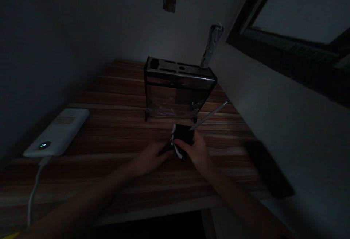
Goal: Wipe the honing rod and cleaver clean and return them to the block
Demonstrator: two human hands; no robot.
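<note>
In dim light, my left hand (150,157) is closed around the dark handle of what looks like a knife. Its narrow grey blade (210,115) points up and to the right, seen nearly edge-on. A black cloth (183,133) with a white edge is folded around the part of the blade near the handle. My right hand (201,154) pinches that cloth, thumb on top. Just beyond my hands stands a metal-framed knife holder (182,74) with a see-through front. From its top right slot rises a plastic-wrapped handle (212,45).
A white power bank (61,131) with a lit display and a plugged-in cable (34,191) lies on the left of the wood-grain table (115,122). At the right edge rests a dark flat object (269,168), perhaps a phone. Walls border the table behind and at right.
</note>
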